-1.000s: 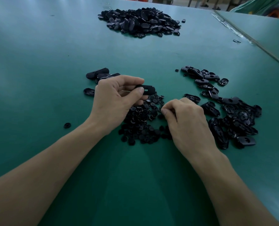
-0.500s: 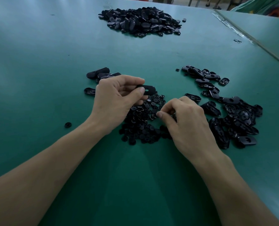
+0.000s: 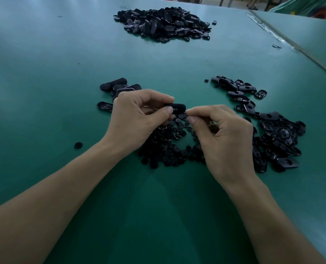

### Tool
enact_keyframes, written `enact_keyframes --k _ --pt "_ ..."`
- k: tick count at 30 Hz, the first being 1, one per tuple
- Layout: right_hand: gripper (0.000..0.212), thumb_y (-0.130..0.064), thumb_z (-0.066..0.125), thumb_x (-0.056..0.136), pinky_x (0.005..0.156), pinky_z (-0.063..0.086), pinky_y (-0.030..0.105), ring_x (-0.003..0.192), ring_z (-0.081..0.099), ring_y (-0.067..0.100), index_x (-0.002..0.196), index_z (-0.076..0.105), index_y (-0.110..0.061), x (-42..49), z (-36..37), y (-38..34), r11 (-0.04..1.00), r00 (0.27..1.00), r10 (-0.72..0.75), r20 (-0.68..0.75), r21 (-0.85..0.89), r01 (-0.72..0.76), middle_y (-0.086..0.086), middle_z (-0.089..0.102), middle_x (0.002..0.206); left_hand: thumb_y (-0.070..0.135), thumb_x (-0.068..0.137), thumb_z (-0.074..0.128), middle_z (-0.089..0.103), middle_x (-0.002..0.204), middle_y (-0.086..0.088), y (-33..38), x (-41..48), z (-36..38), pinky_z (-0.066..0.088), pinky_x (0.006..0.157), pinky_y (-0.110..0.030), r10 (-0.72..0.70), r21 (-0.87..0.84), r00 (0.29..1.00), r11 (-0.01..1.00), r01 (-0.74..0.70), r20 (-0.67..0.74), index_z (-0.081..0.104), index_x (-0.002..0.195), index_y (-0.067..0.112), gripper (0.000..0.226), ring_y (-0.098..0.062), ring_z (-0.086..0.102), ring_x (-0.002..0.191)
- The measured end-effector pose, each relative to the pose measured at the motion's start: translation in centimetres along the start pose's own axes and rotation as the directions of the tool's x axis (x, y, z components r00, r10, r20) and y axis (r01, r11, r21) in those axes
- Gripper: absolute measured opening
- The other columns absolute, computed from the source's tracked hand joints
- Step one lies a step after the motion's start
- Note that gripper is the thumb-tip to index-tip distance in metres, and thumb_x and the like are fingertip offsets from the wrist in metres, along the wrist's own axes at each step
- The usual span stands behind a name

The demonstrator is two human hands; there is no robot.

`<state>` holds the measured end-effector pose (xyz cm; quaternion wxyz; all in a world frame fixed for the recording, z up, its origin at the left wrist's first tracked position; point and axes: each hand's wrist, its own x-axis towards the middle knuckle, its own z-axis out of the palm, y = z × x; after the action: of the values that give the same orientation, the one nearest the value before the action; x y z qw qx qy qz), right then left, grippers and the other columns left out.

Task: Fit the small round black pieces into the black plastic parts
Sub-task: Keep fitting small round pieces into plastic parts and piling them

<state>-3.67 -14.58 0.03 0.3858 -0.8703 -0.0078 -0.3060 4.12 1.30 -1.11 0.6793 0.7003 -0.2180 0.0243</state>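
The heap of small round black pieces (image 3: 169,149) lies on the green table (image 3: 44,73) and serves as the centre of the work. Just above its far edge the left hand (image 3: 137,119) pinches one oblong black plastic part (image 3: 178,108) between thumb and forefinger, holding it level. The right hand (image 3: 225,138) hovers over the heap's right half, thumb and forefinger closed narrowly together right at the part's near end; whether a round piece sits between them cannot be told. To the right of the heap spreads a loose pile of parts (image 3: 276,134). A few more parts (image 3: 116,85) lie beyond the heap to its left, a large mound (image 3: 164,23) sits far behind it, and one stray round piece (image 3: 78,145) rests well to its left.
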Motion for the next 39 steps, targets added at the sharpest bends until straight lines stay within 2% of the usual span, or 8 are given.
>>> enact_keyframes --k 3,8,18,24,28,31,39 --pt "0.015 -0.014 0.074 0.088 0.069 0.044 0.009 0.078 0.064 0.005 0.096 0.077 -0.026 0.1 0.1 0.0 0.992 0.997 0.070 -0.027 0.107 -0.067 -0.012 0.068 0.085 -0.001 0.084 0.076 0.078 0.079 0.000 0.1 -0.1 0.1 0.060 0.071 -0.025 0.004 0.033 1.000 0.999 -0.004 0.007 0.075 0.091 0.020 0.022 -0.017 0.077 0.075" --pt "0.019 -0.011 0.075 0.085 0.068 0.054 0.021 0.072 0.070 0.009 0.087 0.074 -0.030 0.1 0.7 -0.3 0.939 0.985 0.173 0.018 0.298 -0.171 -0.011 0.074 0.077 0.004 0.079 0.077 0.078 0.081 -0.001 0.4 -0.3 0.3 0.062 0.076 -0.030 0.016 0.017 0.999 1.000 -0.017 0.050 0.075 0.091 0.019 0.019 -0.018 0.076 0.076" --pt "0.018 -0.011 0.076 0.084 0.071 0.056 0.022 0.073 0.070 0.005 0.083 0.071 -0.028 -0.1 0.8 -0.3 0.946 0.977 0.209 0.039 0.246 -0.212 -0.012 0.073 0.075 0.001 0.077 0.075 0.078 0.084 0.003 0.4 -0.5 0.5 0.058 0.073 -0.021 0.053 -0.036 0.990 0.998 -0.049 0.130 0.073 0.089 0.018 0.021 -0.011 0.075 0.075" --pt "0.020 -0.006 0.074 0.086 0.066 0.048 0.008 0.071 0.067 -0.002 0.085 0.072 -0.027 -0.1 0.7 -0.7 0.985 0.994 0.110 0.014 0.134 -0.110 -0.020 0.070 0.075 0.002 0.076 0.077 0.078 0.085 0.002 0.3 -0.5 0.6 0.058 0.073 -0.023 0.065 0.017 0.988 0.998 -0.068 0.139 0.075 0.087 0.018 0.020 -0.010 0.074 0.074" --pt "0.015 -0.006 0.074 0.086 0.067 0.047 0.006 0.072 0.067 -0.004 0.090 0.078 -0.020 -0.3 0.9 -0.9 0.992 0.997 0.081 0.008 0.097 -0.082 -0.024 0.068 0.078 0.002 0.076 0.074 0.078 0.085 0.000 0.3 -0.5 0.6 0.060 0.075 -0.028 0.068 0.029 0.989 0.997 -0.072 0.131 0.073 0.087 0.017 0.019 -0.013 0.073 0.075" --pt "0.014 -0.006 0.073 0.086 0.069 0.046 0.004 0.074 0.067 -0.006 0.094 0.079 -0.017 -0.4 1.0 -1.1 0.993 0.997 0.076 0.000 0.094 -0.076 -0.025 0.066 0.077 0.003 0.079 0.071 0.077 0.084 -0.001 0.3 -0.4 0.6 0.061 0.077 -0.031 0.056 0.011 0.990 0.998 -0.058 0.127 0.072 0.087 0.017 0.017 -0.015 0.073 0.076" --pt "0.017 -0.008 0.073 0.085 0.060 0.045 0.005 0.066 0.066 -0.001 0.083 0.072 -0.025 -0.4 1.1 -1.5 0.973 0.985 0.170 -0.044 0.166 -0.160 -0.020 0.068 0.070 0.001 0.078 0.073 0.078 0.088 -0.001 0.2 -0.4 0.7 0.058 0.077 -0.023 0.078 -0.040 0.987 0.997 -0.073 0.140 0.074 0.090 0.019 0.021 -0.012 0.073 0.080"
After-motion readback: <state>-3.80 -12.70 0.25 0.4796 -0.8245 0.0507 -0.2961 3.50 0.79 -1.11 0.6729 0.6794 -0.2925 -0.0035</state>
